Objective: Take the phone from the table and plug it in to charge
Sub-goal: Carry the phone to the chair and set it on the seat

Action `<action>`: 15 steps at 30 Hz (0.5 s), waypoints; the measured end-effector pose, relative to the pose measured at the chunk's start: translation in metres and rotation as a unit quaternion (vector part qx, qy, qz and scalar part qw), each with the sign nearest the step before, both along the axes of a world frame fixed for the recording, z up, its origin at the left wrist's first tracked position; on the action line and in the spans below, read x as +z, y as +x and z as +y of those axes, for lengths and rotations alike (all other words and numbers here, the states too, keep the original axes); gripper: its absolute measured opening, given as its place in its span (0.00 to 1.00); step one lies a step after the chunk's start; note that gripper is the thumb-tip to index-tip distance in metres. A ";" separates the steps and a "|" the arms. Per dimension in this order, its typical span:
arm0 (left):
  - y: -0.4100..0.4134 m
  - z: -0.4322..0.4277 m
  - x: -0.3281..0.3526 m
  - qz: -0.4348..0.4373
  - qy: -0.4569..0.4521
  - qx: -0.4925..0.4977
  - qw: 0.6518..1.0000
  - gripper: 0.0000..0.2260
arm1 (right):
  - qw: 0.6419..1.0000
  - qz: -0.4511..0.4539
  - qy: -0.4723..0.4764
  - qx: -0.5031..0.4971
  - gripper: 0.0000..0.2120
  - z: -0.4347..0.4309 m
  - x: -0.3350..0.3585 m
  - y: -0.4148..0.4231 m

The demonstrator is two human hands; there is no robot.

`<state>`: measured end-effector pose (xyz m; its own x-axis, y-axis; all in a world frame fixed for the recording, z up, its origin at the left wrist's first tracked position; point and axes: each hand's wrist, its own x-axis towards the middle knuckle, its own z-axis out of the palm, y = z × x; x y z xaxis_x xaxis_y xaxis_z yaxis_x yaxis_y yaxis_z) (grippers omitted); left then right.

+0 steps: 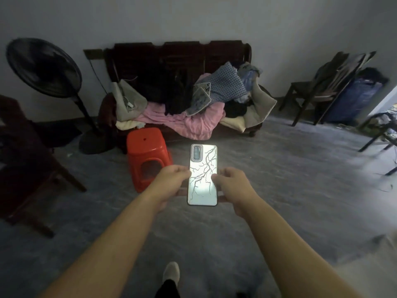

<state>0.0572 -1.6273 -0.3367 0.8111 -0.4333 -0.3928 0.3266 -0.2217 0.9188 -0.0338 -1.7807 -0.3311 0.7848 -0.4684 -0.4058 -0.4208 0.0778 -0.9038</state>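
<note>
- At 12 o'clock, straight ahead of me, the phone (203,175) is held in the air above the grey floor (279,190), back face up, camera block at its far end.
- My left hand (171,181) grips its 9 o'clock edge, thumb on top and fingers curled beneath. My right hand (233,183) grips the 3 o'clock edge likewise.
- Step in hand, by my judgement: pick-up is done, and the carry to a charger is current.
- Next move: locate a cable. A dark wall plate (92,54) at 11 o'clock, with a cord hanging from it, may be the outlet; I cannot confirm this. One hand must release to take the plug.
- Phone: flat, rigid, round-cornered rectangle with a glossy pale case and dark branching lines. It is probably slippery.
- Red stool (146,151), 10 o'clock: smooth moulded plastic.
- Bench (182,52), 12 o'clock: dark wood, heaped with soft cloth.
</note>
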 end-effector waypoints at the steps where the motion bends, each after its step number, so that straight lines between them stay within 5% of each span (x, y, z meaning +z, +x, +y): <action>1: 0.011 -0.001 -0.004 0.004 0.000 0.001 1.000 0.07 | 1.000 0.002 0.000 0.000 0.08 -0.002 -0.001 0.011; 15: 0.191 -0.047 -0.025 0.035 -0.015 -0.049 0.998 0.07 | 0.998 0.026 -0.035 -0.052 0.03 -0.033 0.008 0.175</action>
<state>0.2485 -1.6747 -0.3614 0.7354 -0.5214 -0.4328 0.3689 -0.2278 0.9011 0.1411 -1.8135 -0.3227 0.7092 -0.5746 -0.4085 -0.4612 0.0600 -0.8853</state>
